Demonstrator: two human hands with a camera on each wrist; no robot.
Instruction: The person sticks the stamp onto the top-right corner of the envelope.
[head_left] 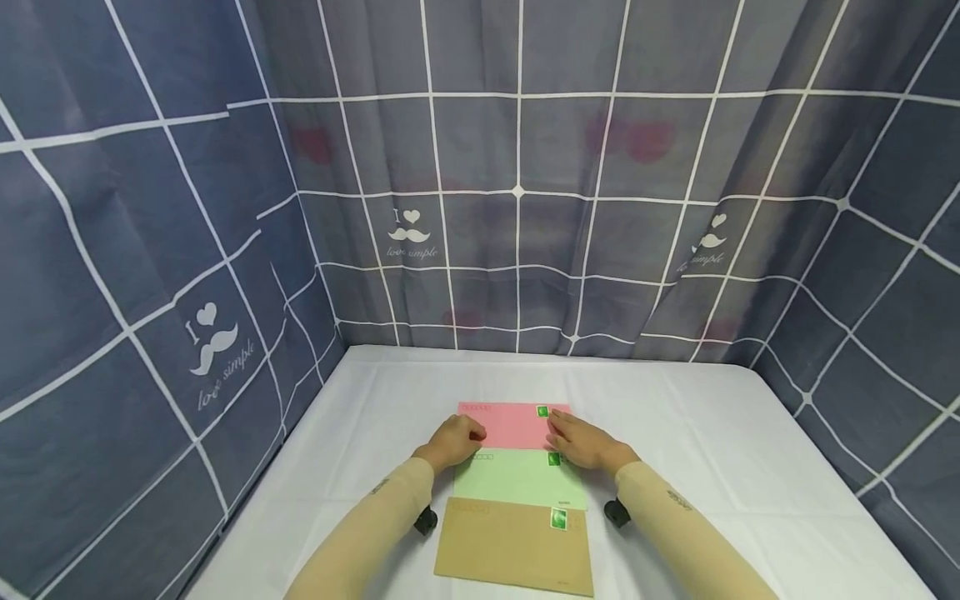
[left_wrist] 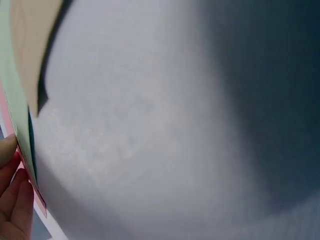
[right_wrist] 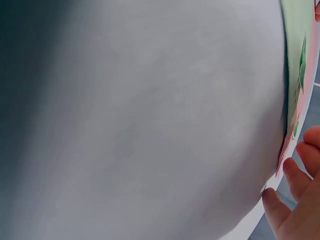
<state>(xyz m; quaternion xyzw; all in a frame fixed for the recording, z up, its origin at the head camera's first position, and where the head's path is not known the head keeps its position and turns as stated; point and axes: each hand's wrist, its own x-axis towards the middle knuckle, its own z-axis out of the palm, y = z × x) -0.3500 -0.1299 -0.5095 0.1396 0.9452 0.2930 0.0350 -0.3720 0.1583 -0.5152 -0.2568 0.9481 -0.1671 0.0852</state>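
Note:
Three envelopes lie in a column on the white table, overlapping. Farthest is the pink envelope [head_left: 517, 427], with a green stamp at its upper right. Below it comes the light green envelope [head_left: 517, 479], and nearest is the brown envelope [head_left: 513, 546]; both also bear green stamps. My left hand [head_left: 453, 440] touches the pink envelope's left edge, the thumb near its border with the green one. At the opposite edge, my right hand [head_left: 581, 442] rests with fingers extended and slightly spread by the stamp. In the right wrist view, its fingers [right_wrist: 297, 180] sit beside the pink edge.
The white-covered table [head_left: 675, 417] extends around the envelopes on both sides. A dark grey curtain [head_left: 480, 225] with white grid lines closes off the back and both sides. Small black devices [head_left: 426, 521] are strapped below each wrist.

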